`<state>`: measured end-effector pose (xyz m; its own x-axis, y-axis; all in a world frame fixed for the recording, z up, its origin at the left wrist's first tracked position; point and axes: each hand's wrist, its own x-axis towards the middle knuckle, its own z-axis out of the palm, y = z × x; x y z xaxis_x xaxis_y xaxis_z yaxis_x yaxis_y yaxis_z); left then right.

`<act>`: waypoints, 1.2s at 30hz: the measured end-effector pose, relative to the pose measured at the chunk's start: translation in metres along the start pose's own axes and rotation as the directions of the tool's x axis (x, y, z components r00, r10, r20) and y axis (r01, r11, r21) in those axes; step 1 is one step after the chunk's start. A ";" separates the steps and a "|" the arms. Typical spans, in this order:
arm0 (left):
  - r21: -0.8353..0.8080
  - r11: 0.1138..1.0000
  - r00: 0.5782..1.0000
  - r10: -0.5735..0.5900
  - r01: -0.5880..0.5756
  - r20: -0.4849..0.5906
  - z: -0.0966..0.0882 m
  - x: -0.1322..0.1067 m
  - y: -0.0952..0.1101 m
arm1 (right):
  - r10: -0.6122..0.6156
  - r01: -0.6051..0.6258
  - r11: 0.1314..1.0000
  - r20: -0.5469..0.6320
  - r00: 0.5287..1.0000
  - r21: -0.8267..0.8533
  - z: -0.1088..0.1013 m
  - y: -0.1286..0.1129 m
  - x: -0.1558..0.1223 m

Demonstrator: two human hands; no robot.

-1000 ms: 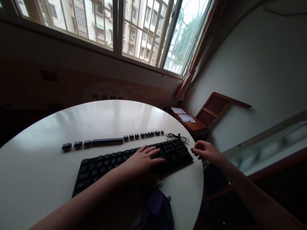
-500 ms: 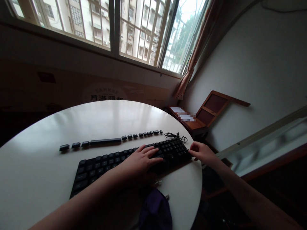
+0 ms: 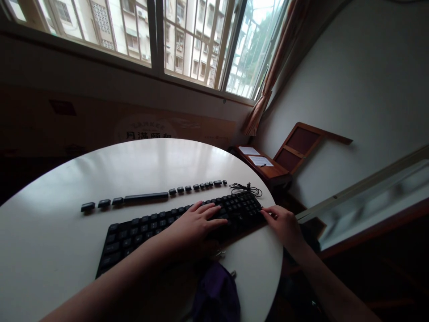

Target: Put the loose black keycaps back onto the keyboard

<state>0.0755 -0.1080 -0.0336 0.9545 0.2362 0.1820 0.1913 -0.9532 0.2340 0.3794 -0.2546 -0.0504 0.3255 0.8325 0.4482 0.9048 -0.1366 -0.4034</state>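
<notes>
A black keyboard lies across the round white table. My left hand rests flat on its middle keys with the fingers stretched out. At the keyboard's right end my right hand lies with its fingertips touching the edge keys; the fingers look close together and slightly curled, and I cannot see anything between them. Behind the keyboard stands a row of loose black keycaps, among them a long space bar. A coiled black cable lies at the far right corner of the keyboard.
A purple cloth object lies at the table's near edge below my left hand. Beyond the table on the right stands a wooden stand with papers and a leaning wooden frame. Barred windows run along the back wall.
My right hand held a small dark keycap beside the keyboard, then moved left and down onto the keyboard's right end. The left hand stayed put. The view shifted slightly.
</notes>
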 end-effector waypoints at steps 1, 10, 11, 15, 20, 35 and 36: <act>0.002 1.000 1.000 -0.001 0.001 0.000 0.000 0.000 0.000 | -0.016 0.016 1.000 -0.021 1.000 -0.013 0.002 -0.001 -0.004; 0.023 1.000 1.000 -0.022 0.021 0.013 -0.001 -0.001 -0.002 | -0.083 0.083 0.997 -0.075 0.994 0.000 0.011 0.003 -0.030; 0.025 0.999 1.000 -0.020 0.020 0.009 -0.001 -0.001 -0.002 | -0.076 0.078 0.997 -0.079 0.994 0.016 0.012 0.004 -0.031; 0.046 0.999 1.000 -0.013 0.013 0.001 0.000 -0.002 -0.005 | -0.049 0.063 0.994 -0.144 0.988 0.091 0.019 0.008 -0.034; 0.057 0.998 0.999 -0.022 0.020 0.034 -0.005 -0.002 -0.002 | -0.084 0.090 0.992 -0.074 0.994 0.091 0.019 0.007 -0.032; 0.058 0.995 0.988 -0.082 0.075 0.134 -0.022 -0.003 0.012 | -0.074 0.076 0.997 -0.125 0.989 0.006 0.026 0.010 -0.039; 0.059 0.995 0.987 -0.085 0.078 0.133 -0.023 -0.004 0.015 | -0.093 0.094 0.996 -0.145 0.985 -0.005 0.027 0.010 -0.041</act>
<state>0.0692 -0.1194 -0.0090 0.9566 0.2896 0.0328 0.2784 -0.9413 0.1907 0.3678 -0.2758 -0.0940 0.2761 0.7551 0.5947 0.9325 -0.0605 -0.3561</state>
